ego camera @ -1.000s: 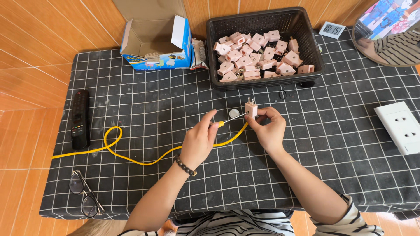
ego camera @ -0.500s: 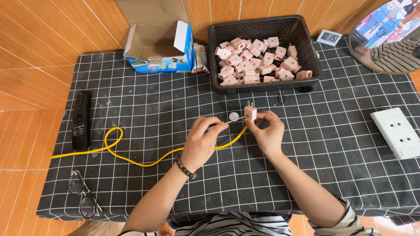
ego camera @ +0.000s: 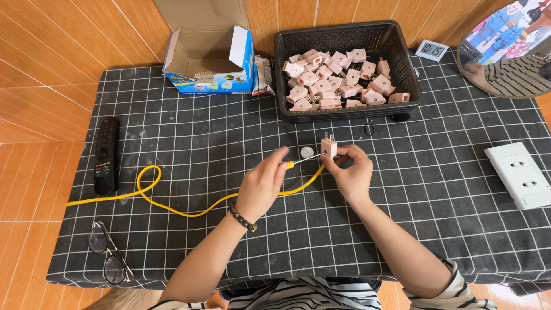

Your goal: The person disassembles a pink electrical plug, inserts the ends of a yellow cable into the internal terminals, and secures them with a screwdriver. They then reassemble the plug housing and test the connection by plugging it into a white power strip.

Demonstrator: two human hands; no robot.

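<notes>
My right hand (ego camera: 353,172) holds a small pink plug (ego camera: 329,147) upright, its two metal prongs pointing up. A thin tool (ego camera: 304,158) with a yellow grip and a metal shaft is pinched in my left hand (ego camera: 261,183), and its tip touches the plug's side. A yellow cable (ego camera: 172,202) runs from the table's left edge, loops, and ends under my hands near the plug. A small white round piece (ego camera: 308,152) lies on the cloth just behind the tool.
A black basket (ego camera: 402,97) holding several pink plugs stands at the back. An open blue cardboard box (ego camera: 209,60) sits at the back left, with a black remote (ego camera: 107,155) and glasses (ego camera: 109,258) on the left. A white socket plate (ego camera: 521,174) lies on the right of the checked cloth (ego camera: 183,132).
My left hand has brought the tool tip up against the plug. My right hand keeps the plug in about the same place.
</notes>
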